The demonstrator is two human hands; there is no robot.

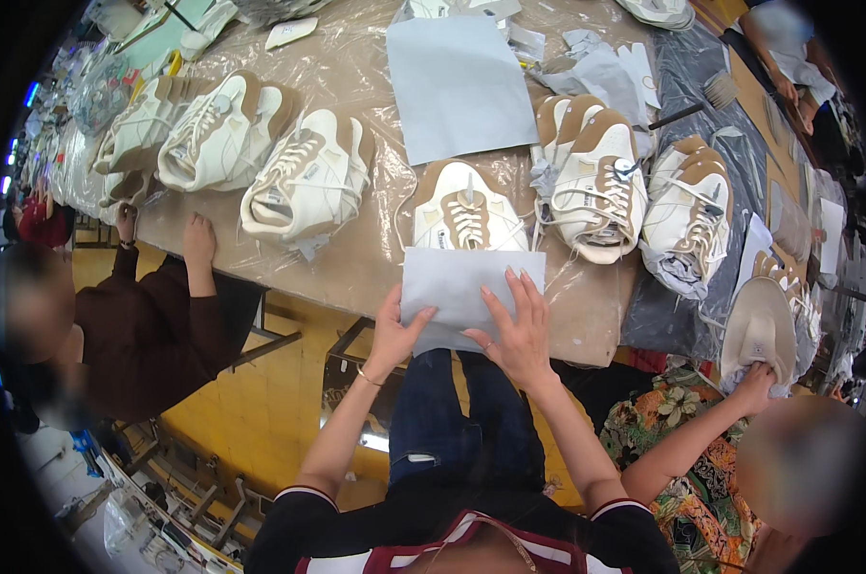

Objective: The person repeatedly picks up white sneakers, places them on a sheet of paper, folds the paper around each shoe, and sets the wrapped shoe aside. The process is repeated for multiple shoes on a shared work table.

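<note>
A light grey sheet of paper [452, 277] is in front of me at the near table edge, covering the heel end of a white-and-brown sneaker [467, 215]. My left hand [393, 333] grips the sheet's left side, thumb on top and the other fingers mostly hidden behind it. Across the right side of the paper lies my right hand [517, 330], its fingers spread and stretched out. The sneaker's laces and brown toe show beyond the paper.
A larger grey sheet stack [461, 91] lies behind the sneaker. White-and-brown sneakers [308, 177] stand left, more sneakers [600, 182] right. A brush [715, 94] rests at the far right. Co-workers sit on both sides; the right one's hand [756, 383] holds a shoe [760, 330].
</note>
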